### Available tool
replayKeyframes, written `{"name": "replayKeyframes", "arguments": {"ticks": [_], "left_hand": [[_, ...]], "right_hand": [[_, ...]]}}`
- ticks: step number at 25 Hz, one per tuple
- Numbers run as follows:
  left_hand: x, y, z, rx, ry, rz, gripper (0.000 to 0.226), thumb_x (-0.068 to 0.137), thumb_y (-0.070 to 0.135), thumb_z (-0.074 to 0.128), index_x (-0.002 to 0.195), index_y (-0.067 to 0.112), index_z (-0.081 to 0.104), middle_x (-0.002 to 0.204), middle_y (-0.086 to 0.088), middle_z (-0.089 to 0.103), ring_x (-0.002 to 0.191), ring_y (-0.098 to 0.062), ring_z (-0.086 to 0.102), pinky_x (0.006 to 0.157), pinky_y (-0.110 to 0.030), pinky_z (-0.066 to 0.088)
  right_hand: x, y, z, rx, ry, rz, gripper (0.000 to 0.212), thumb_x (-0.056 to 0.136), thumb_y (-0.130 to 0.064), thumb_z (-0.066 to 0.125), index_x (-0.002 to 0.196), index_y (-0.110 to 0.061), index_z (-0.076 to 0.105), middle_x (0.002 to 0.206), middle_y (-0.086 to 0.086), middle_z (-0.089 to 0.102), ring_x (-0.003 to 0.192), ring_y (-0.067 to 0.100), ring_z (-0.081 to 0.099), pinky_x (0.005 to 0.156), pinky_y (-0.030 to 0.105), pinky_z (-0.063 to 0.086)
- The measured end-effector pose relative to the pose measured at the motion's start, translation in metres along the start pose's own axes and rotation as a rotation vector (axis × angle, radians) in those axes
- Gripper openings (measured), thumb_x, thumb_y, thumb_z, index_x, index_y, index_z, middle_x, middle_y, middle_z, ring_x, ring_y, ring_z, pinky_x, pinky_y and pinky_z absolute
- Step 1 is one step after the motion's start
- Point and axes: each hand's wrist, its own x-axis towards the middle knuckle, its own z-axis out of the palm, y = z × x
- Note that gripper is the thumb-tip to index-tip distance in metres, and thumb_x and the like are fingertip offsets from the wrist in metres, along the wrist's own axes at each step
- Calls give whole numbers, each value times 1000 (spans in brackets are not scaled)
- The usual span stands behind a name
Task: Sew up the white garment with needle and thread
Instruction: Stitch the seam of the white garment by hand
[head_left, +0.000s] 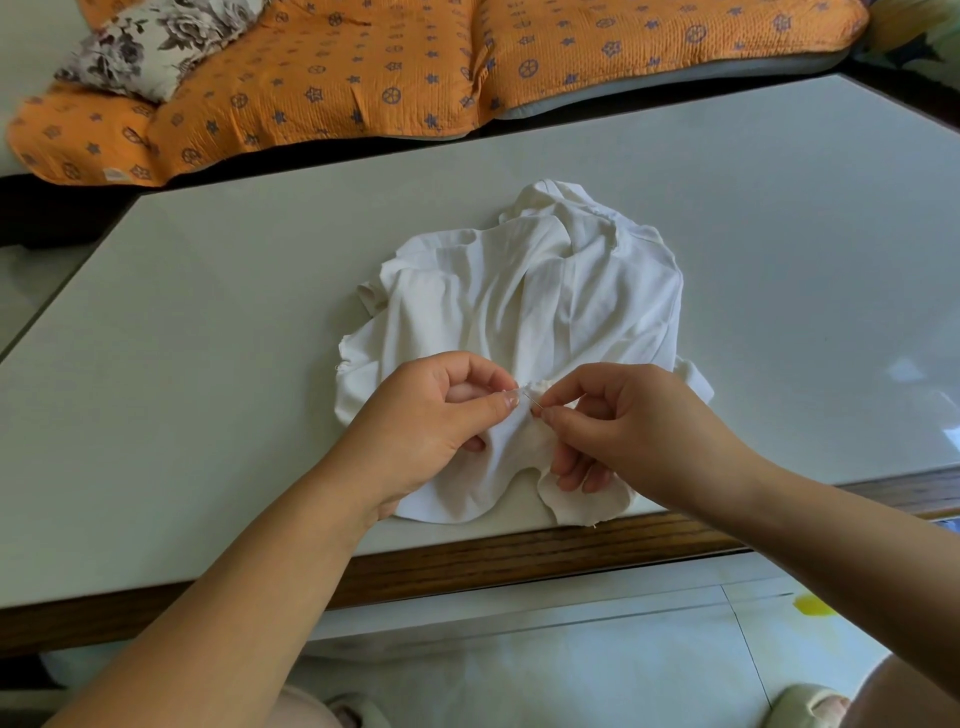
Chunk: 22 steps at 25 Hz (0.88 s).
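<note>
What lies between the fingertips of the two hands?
In the head view, a thin needle bridges left hand and right hand, over the bunched white garment.

Your garment (524, 306) lies on the table (208, 338), a little right of the frame's centre, its near edge reaching the table's front rim. Over its lower part your left hand (431, 415) and right hand (623, 421) meet, with the needle (528, 399) between their fingertips. Behind the table, across the top of the frame, lies a padded cover (363, 78); a pillow (150, 47) rests on it at upper left.
</note>
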Motion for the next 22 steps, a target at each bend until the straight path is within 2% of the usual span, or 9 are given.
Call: {"name": "replayKeyframes", "arguments": {"ticks": [6,9,12,15,18,20,22], "left_hand": [[-3,0,3,60,-1,66,5,84,18,74,86,22,75,80,-1,76,76,-12,67,72,-23,55],[-4,-1,9,79,28,108,8,83,17,75,85,24,75,77,3,75,73,-6,67,74,-23,54],[-5,-2,12,43,68,94,9,82,21,76,91,24,72,80,4,75,73,-8,65,73,-27,54],[-5,-2,13,24,71,82,10,84,23,74,95,26,74,85,-1,75,72,-17,64,68,-27,53],[-5,-2,16,59,82,127,11,87,24,71,93,31,78,75,-10,71,60,-8,55,61,-21,48],[-5,-4,18,118,85,169,16,87,21,71,90,36,75,61,7,65,55,0,53,60,-15,45],[-6,-3,20,218,67,218,23,86,18,71,87,41,73,62,23,62,60,6,57,63,-8,41]], "right_hand": [[-1,-1,2,-7,15,-10,9,96,-21,61,89,-17,66,64,6,72,55,18,70,52,22,56],[-1,0,4,9,38,-21,9,98,-17,58,91,-15,64,67,8,72,57,19,70,55,24,58],[-1,0,4,48,54,-34,9,99,-17,56,92,-13,61,68,7,73,59,20,71,59,29,60],[-3,0,5,86,50,-42,8,98,-16,57,92,-12,59,69,8,73,60,23,71,60,32,61],[-5,-2,5,134,45,-20,8,98,-16,57,93,-10,56,68,8,73,59,23,71,57,30,60],[-5,-4,4,172,50,-5,8,98,-16,58,96,-10,53,69,9,73,61,25,72,57,30,60],[-4,-5,3,201,48,-4,10,97,-16,59,102,-12,51,69,10,74,62,27,73,58,31,60]]}}
